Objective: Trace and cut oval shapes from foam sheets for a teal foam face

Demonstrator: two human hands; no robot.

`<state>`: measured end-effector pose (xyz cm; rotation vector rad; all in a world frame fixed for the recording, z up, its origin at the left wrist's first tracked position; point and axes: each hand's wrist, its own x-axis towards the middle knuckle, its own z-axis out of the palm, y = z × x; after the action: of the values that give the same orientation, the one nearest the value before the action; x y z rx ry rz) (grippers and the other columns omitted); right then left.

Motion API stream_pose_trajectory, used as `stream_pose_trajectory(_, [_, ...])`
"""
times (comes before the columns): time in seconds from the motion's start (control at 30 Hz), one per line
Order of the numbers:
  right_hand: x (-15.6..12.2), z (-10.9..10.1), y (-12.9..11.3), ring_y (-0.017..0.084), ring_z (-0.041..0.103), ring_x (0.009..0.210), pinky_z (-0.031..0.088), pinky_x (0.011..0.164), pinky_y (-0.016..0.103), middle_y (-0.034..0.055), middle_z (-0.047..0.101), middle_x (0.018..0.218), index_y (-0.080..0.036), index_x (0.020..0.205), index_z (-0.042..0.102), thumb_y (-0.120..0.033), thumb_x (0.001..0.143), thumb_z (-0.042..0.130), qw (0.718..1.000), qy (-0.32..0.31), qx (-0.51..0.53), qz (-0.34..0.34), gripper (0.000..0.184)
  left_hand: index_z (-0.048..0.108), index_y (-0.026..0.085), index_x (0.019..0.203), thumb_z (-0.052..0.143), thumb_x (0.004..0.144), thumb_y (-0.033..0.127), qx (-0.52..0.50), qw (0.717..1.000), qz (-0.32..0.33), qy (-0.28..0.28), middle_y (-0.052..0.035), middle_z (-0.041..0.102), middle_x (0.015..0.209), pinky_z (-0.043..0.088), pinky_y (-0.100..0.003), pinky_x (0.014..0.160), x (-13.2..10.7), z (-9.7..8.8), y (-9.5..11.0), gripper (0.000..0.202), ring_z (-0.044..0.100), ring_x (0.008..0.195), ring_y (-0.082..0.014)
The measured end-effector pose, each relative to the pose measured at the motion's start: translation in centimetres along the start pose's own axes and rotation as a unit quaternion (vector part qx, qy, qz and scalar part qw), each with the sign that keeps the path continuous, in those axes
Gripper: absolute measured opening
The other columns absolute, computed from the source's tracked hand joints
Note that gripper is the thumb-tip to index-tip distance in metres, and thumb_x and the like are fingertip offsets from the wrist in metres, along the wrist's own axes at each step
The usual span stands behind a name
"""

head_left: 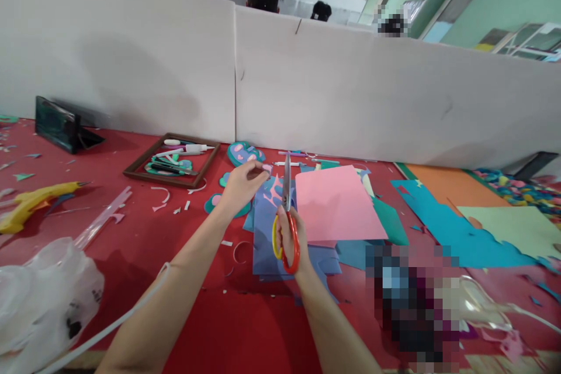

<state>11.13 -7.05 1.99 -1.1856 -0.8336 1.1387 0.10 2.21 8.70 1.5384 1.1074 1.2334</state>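
My right hand (290, 232) is closed around the red and yellow handles of a pair of scissors (287, 210), blades pointing away from me and held nearly together. My left hand (242, 186) pinches a small pink paper scrap (266, 168) just left of the blade tips. Both hands hover above a blue-violet paper sheet (265, 228) with pink cut-out shapes on it. A pink sheet (335, 203) lies just to the right of the scissors.
A wooden tray (135, 166) with pens and tools sits at the back left, beside teal and pink cut-outs (243, 153). A yellow glue gun (33, 198) and white plastic bag (44, 298) lie at left. Teal, orange and green sheets (460, 210) spread right. A white partition (307, 87) stands behind.
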Motion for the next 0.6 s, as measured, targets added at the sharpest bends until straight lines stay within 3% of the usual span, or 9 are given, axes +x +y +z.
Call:
stream_pose_trajectory(0.2, [0.1,0.1,-0.3,0.006,0.032,0.031,0.027,0.029,0.018,-0.0107,0.036,0.041,-0.023,0.067,0.04,-0.063,0.078,0.06,0.999,0.022,0.032,-0.014,0.046,0.058,0.019,0.074,0.063,0.065,0.027,-0.054,0.998,-0.001,-0.025,-0.0013,0.068,0.078,0.052,-0.031,0.079,-0.2,0.2,0.2,0.013,0.067,0.077,-0.0165])
stream_pose_trajectory(0.6, [0.7,0.0,1.1,0.006,0.033,0.039,0.03,0.034,0.02,-0.0084,0.04,0.058,-0.024,0.095,0.052,-0.067,0.078,0.057,0.998,-0.044,0.02,-0.041,0.046,0.064,0.019,0.076,0.063,0.066,0.031,-0.001,1.0,0.009,-0.016,-0.0013,0.069,0.072,0.051,-0.03,0.073,-0.1,0.2,-0.2,0.015,0.065,0.072,-0.0166])
